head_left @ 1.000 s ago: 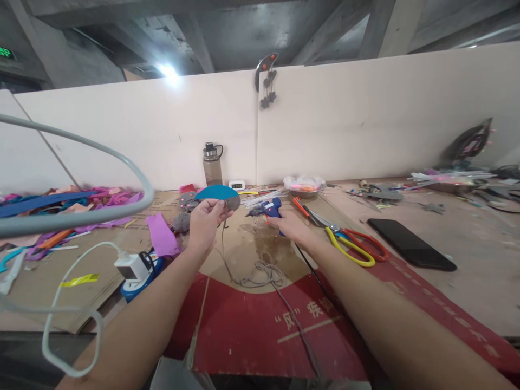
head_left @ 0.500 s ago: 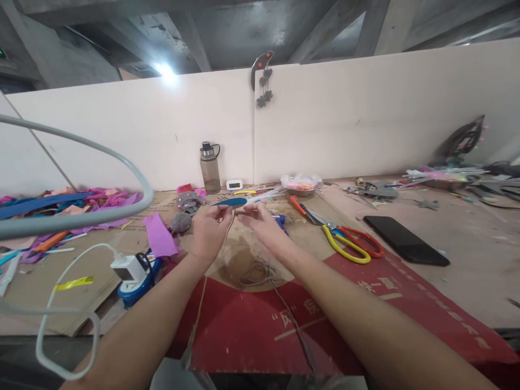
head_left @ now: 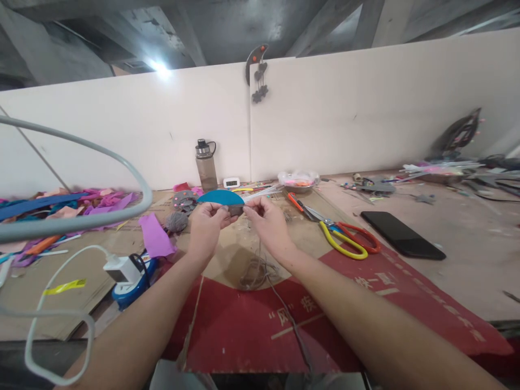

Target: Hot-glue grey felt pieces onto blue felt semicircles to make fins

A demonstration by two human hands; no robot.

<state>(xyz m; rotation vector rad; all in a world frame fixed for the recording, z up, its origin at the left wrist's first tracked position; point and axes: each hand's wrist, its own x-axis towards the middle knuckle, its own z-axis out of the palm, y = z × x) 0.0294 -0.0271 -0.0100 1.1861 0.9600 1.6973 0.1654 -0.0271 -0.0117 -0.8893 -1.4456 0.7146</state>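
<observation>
Working above the broad red-and-tan printed cardboard sheet (head_left: 239, 336), I would judge this piece partway made. On the sheet's right side lie long metal scissors with one yellow and one red handle (head_left: 349, 238), out of my hands. Over its far middle, my left hand (head_left: 205, 227) is pinched closed on a teal-blue, flat, round-edged piece (head_left: 220, 197) with a dark grey strip (head_left: 234, 209) along its near edge. My right hand (head_left: 268, 225) has thumb and fingertips drawn close at the strip's right end; whether they grip or only press, I can't tell. The teal face shows bare, so most covering is probably left. A loose tangle of thin grey cord (head_left: 255, 273) rests mid-sheet; I can't see whether it joins my piece. Toward the sheet's far left sit a grey pink-dotted piece (head_left: 184, 200), seemingly further along, and a small grey yarn ball (head_left: 177, 221).
</observation>
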